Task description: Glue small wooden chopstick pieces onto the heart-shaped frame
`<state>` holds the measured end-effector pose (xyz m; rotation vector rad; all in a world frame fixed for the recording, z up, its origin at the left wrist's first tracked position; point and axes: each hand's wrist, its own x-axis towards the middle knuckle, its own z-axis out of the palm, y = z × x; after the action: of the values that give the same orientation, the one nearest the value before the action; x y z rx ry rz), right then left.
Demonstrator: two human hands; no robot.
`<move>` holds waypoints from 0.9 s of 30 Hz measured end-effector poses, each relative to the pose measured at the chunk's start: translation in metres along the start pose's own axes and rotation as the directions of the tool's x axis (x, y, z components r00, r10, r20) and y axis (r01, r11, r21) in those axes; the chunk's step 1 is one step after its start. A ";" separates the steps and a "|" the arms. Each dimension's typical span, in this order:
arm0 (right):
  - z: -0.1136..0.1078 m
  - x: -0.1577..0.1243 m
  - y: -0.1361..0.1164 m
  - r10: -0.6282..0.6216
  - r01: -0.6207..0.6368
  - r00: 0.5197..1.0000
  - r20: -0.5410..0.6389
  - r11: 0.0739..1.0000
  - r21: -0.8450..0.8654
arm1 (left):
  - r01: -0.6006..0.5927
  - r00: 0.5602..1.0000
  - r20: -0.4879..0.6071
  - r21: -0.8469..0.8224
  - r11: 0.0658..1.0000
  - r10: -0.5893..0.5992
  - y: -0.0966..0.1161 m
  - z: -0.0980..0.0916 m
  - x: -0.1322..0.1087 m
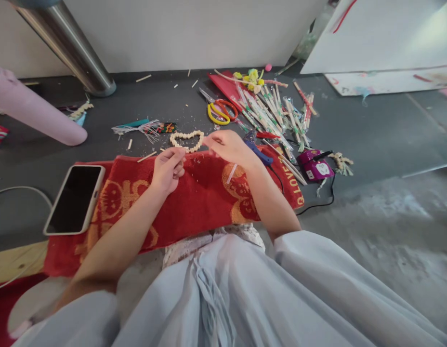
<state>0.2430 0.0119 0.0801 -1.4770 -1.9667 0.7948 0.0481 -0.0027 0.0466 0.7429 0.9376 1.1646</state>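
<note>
A heart-shaped outline of small cream-coloured pieces (pixel 172 139) lies at the far edge of the red towel (pixel 194 193). At its lower tip is my left hand (pixel 169 169), thumb and forefinger pinched together; anything between them is too small to make out. My right hand (pixel 229 147) curls close beside the outline's right side, fingertips drawn together, their contents hidden. Under my right wrist a blue glue gun (pixel 262 155) rests partly covered. A translucent stick (pixel 231 173) shows beneath my right forearm.
Scissors (pixel 223 112) with yellow and orange handles lie beyond my hands. Plastic-wrapped chopsticks (pixel 267 113) are heaped to their right, near a purple box (pixel 315 166) and a black cord. A phone (pixel 76 198) sits left. A pink cylinder (pixel 39 108) and metal post (pixel 73 48) stand far left.
</note>
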 end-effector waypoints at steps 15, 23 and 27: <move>0.011 -0.021 -0.007 0.008 -0.030 0.997 0.071 0.948 0.316 | 0.083 0.996 0.024 -0.017 0.996 -0.082 0.002 0.001 -0.001; -0.053 -0.060 0.037 0.191 -0.170 0.862 -0.469 0.981 0.088 | 0.086 0.996 0.014 -0.034 0.996 -0.086 0.006 -0.001 0.003; -0.085 -0.092 0.051 0.291 -0.453 0.813 -0.505 0.860 -0.234 | 0.105 0.994 -0.036 -0.062 0.993 -0.107 0.011 0.001 0.005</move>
<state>0.3604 -0.0546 0.0927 -2.0889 -1.5152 0.2039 0.0452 0.0043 0.0555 0.6165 0.9597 1.1128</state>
